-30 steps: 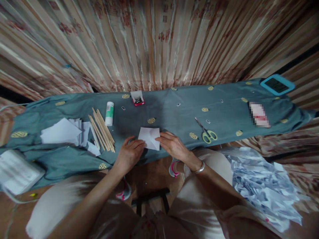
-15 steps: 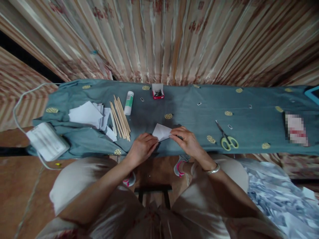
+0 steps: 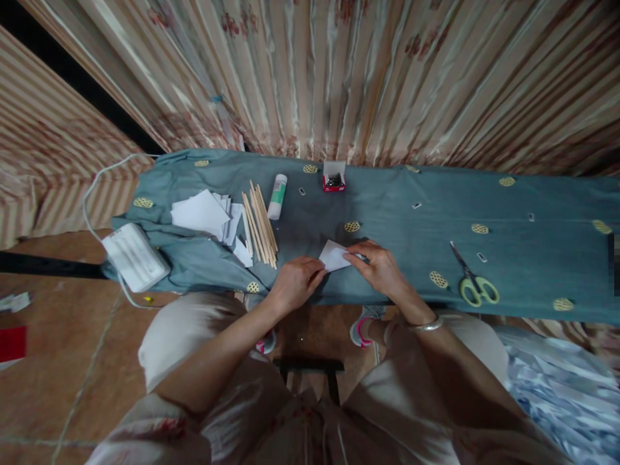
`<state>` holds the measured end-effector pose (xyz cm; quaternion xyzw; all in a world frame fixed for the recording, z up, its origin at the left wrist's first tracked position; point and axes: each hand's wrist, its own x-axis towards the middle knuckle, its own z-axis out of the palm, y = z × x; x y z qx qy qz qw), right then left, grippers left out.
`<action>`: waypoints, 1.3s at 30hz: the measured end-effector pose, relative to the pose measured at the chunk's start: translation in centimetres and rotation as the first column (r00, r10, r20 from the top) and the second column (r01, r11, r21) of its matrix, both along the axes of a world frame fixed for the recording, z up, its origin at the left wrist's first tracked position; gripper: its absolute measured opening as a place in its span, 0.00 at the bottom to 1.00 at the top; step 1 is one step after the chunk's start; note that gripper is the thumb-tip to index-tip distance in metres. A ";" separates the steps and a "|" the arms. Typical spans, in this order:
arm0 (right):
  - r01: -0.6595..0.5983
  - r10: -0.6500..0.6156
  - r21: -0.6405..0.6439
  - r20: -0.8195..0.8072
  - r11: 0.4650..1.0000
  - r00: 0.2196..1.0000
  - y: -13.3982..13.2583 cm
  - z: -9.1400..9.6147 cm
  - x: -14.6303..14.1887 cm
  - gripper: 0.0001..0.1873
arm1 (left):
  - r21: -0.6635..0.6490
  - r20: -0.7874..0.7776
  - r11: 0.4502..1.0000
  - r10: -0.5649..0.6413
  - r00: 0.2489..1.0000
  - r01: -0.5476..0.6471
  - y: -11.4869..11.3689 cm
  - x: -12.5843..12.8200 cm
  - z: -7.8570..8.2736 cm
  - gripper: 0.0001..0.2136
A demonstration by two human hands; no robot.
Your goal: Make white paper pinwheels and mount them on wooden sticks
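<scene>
Left hand (image 3: pixel 296 282): pinches white paper (image 3: pixel 333 254), centre; corner covered.
Right hand (image 3: pixel 376 265): pinches its other side.
Pale heap (image 3: pixel 564 391): lower right, cut off.

The person wears a silver bracelet (image 3: pixel 429 325) of plain, rounded shape on the right wrist (image 3: pixel 420 312). The trousers (image 3: pixel 191 336) are pale and loose. The left sleeve (image 3: pixel 145 413) is also pale, with a blurred reddish print. The shoes (image 3: pixel 358 332) are greyish with bright pink parts, partly hidden.

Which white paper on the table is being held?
The piece between the left hand and right hand; the other papers lie left of the wooden sticks, untouched.
</scene>
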<state>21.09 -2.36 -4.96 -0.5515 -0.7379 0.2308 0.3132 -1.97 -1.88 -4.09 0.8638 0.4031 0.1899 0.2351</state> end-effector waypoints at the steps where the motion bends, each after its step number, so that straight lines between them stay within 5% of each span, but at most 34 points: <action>1: -0.003 0.003 0.007 0.009 1.000 1.000 0.0 0.0 0.0 0.14 | -0.014 0.000 1.000 0.013 1.000 -0.013 0.0 0.0 0.0 0.10; 21: 0.108 -0.110 0.095 0.016 0.990 0.994 0.7 -0.8 -1.2 0.08 | -0.109 0.031 0.987 0.124 0.992 -0.120 0.7 0.0 0.7 0.08; 25: 0.172 -0.170 0.092 -0.025 0.981 0.985 0.7 -1.4 -1.7 0.08 | 0.143 0.080 0.990 -0.012 0.997 0.000 -0.2 0.4 0.5 0.16; 29: 0.221 -0.219 0.091 -0.033 0.971 0.975 0.6 -1.6 -2.1 0.08 | 0.320 -0.085 0.925 -0.186 0.979 0.203 -2.2 1.4 -0.7 0.21; 39: 0.268 -0.266 0.090 -0.035 0.959 0.963 0.5 -1.7 -2.8 0.08 | 0.230 -0.268 0.947 -0.162 0.950 0.226 -3.6 1.8 -2.4 0.30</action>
